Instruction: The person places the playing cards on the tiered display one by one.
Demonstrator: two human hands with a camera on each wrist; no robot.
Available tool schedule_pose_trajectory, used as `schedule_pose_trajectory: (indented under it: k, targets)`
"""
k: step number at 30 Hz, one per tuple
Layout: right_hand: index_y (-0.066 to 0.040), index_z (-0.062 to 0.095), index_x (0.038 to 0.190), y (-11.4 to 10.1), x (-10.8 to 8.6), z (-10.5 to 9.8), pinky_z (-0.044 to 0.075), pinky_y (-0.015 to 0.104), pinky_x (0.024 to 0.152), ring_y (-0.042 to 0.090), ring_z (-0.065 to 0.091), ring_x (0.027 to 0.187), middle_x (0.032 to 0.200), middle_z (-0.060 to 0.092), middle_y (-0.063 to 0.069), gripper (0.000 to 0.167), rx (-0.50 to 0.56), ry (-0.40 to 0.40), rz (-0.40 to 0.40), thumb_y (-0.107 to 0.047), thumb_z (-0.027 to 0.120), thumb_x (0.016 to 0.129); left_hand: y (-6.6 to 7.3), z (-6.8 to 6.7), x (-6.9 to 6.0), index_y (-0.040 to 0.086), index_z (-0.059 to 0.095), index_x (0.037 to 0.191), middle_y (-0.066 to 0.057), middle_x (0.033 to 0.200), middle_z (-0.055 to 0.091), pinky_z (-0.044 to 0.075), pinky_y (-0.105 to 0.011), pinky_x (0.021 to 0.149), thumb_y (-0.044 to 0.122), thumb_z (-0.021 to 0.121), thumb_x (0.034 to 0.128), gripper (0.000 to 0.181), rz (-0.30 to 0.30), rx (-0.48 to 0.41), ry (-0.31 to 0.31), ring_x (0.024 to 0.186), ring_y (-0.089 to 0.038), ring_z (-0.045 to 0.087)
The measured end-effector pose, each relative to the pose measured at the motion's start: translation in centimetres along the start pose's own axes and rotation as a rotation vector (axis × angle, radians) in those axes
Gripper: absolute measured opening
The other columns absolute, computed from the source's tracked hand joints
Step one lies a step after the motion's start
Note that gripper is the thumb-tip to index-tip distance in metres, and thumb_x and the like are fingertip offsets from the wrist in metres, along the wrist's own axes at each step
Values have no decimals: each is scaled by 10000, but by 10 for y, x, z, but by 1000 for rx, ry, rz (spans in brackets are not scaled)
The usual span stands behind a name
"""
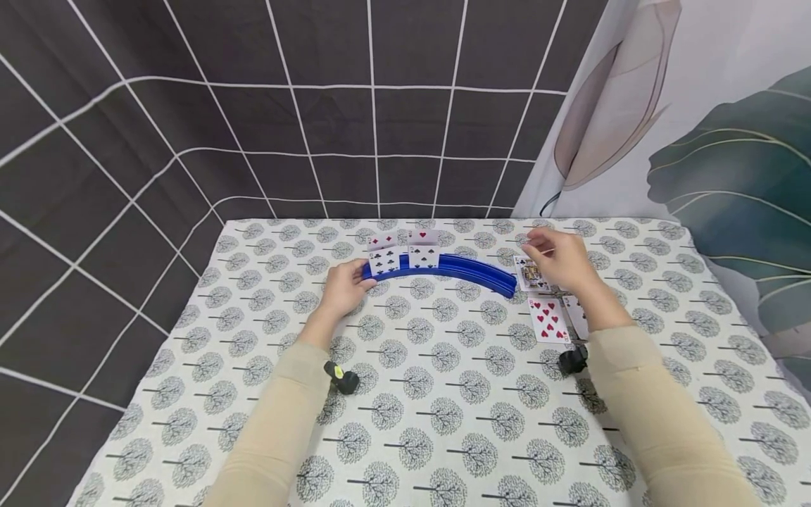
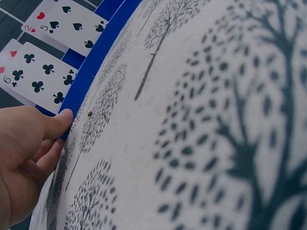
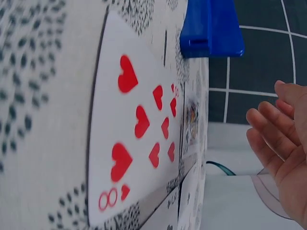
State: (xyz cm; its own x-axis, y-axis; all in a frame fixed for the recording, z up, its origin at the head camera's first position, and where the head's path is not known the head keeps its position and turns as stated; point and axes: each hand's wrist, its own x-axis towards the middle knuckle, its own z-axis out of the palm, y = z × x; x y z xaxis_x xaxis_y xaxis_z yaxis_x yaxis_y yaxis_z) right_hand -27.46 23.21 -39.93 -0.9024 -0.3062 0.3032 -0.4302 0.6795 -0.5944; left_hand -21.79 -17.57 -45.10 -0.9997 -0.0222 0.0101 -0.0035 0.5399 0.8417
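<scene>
A curved blue card holder (image 1: 469,271) lies on the table, and my left hand (image 1: 343,289) grips its left end, thumb on the near side. Two cards stand in front there, a six of clubs (image 2: 41,76) and a five of spades (image 2: 72,26). Behind them rise a diamond card (image 1: 382,240) and a two of hearts (image 1: 423,236). My right hand (image 1: 564,259) hovers with loosely bent fingers and nothing in them, above a face card (image 1: 531,276). An eight of hearts (image 3: 144,124) lies flat nearer to me, beside a partly hidden card (image 1: 575,313).
The tablecloth (image 1: 431,436) has a tree print. A dark gridded curtain (image 1: 329,120) hangs behind and to the left; a pale leaf-patterned curtain (image 1: 709,42) hangs at the right. Black camera mounts (image 1: 345,382) sit at both wrists.
</scene>
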Motion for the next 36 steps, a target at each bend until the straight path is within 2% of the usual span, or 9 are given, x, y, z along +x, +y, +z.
schedule_pose_trajectory:
  k: [20, 27, 32, 36]
  targets:
    - [118, 613, 1198, 26, -9, -15, 561, 603, 883, 472, 681, 970, 1077, 688, 305, 297, -58, -14, 31, -84, 645, 983, -2, 1, 1, -89, 503, 1413, -301, 1321, 602, 551, -349, 1016, 36, 747, 899, 583, -10, 25, -7, 1210, -378, 629]
    - [110, 589, 1230, 38, -11, -19, 487, 646, 966, 487, 649, 1041, 1111, 676, 309, 361, -116, -98, 87, -155, 651, 993, -1, 0, 1, -88, 505, 1411, -299, 1321, 602, 547, -354, 1023, 30, 746, 897, 579, -10, 13, -7, 1214, -379, 627]
    - [124, 548, 1284, 47, -14, -20, 432, 680, 1027, 504, 602, 1111, 1184, 636, 343, 450, -140, -184, 144, -152, 690, 958, -1, 1, 0, -90, 507, 1408, -302, 1327, 596, 545, -353, 1025, 29, 744, 898, 575, -9, 10, -7, 1221, -381, 621]
    - [120, 537, 1294, 53, -17, -21, 417, 684, 1048, 514, 587, 1135, 1213, 620, 350, 483, -150, -223, 170, -152, 713, 936, -1, 1, 0, -90, 505, 1409, -301, 1333, 592, 541, -355, 1031, 32, 742, 901, 573, -9, 11, -8, 1226, -383, 618]
